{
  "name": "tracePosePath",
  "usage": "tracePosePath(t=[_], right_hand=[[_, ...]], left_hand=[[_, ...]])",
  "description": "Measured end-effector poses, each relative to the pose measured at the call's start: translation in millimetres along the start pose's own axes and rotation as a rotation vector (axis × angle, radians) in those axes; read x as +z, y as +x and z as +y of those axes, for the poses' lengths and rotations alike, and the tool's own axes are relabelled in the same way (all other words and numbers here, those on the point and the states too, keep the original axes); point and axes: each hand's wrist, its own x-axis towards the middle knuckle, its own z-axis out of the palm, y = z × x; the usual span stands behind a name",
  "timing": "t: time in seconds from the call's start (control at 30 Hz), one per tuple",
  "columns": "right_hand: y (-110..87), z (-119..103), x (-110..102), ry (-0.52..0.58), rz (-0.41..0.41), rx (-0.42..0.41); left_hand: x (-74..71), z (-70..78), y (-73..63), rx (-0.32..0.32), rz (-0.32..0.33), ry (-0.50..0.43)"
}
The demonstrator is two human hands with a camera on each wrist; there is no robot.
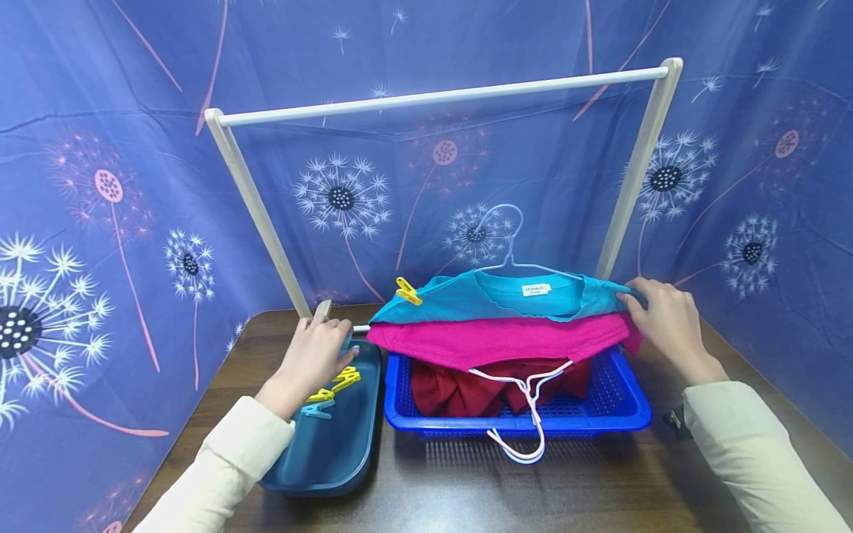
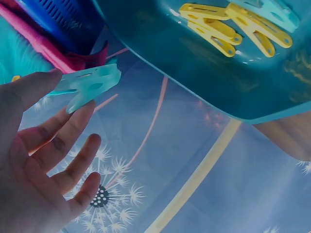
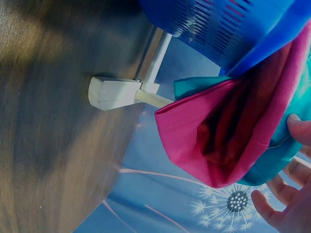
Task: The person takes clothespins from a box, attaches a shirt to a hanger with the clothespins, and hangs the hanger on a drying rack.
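My left hand (image 1: 312,360) is over the far end of a dark teal tray (image 1: 333,466). It pinches a light blue clothespin (image 2: 95,82) between thumb and fingers, the others spread loosely. On the right, my right hand (image 1: 668,322) pinches the shoulder edge of a turquoise shirt (image 1: 443,297), thumb on the cloth. That shirt is on a pale hanger (image 1: 512,244) whose hook points up. A yellow clothespin (image 1: 408,292) sits on its left shoulder. Against its near side lies a magenta garment (image 1: 493,345), with white hangers (image 1: 533,403) hooking toward me.
A blue basket (image 1: 466,424) under the garments holds dark red cloth (image 1: 443,389). Yellow clothespins (image 1: 346,380) and a light blue clothespin (image 1: 318,409) lie in the tray. Behind stands a wooden rack with a white bar (image 1: 440,97). A patterned curtain (image 1: 393,44) surrounds the brown table (image 1: 446,496).
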Motion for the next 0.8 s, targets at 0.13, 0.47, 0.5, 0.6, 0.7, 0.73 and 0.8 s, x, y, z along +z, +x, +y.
tracePosePath(t=[0.13, 0.47, 0.5, 0.6, 0.7, 0.73, 0.8], right_hand=[[-0.3, 0.2, -0.4, 0.003, -0.006, 0.005], [-0.4, -2.1, 0.7, 0.003, 0.005, -0.003], [-0.3, -2.1, 0.7, 0.003, 0.005, -0.003], [0.0, -1.6, 1.0, 0.003, 0.008, -0.008], [0.2, -0.6, 1.2, 0.002, 0.012, -0.012], [0.2, -0.4, 1.2, 0.000, 0.013, -0.014], [0.5, -0.1, 1.0, -0.002, 0.012, -0.014]], left_hand=[[-4.5, 2.3, 3.8, -0.018, 0.021, -0.010], [-10.9, 9.4, 11.0, -0.024, 0.134, -0.075], [-11.8, 10.9, 11.8, -0.026, 0.135, -0.084], [-14.1, 16.3, 15.1, -0.032, 0.135, -0.107], [-16.4, 22.6, 18.6, -0.031, 0.139, -0.118], [-16.8, 24.8, 19.8, -0.029, 0.144, -0.117], [-17.5, 29.5, 21.9, -0.022, 0.151, -0.119]])
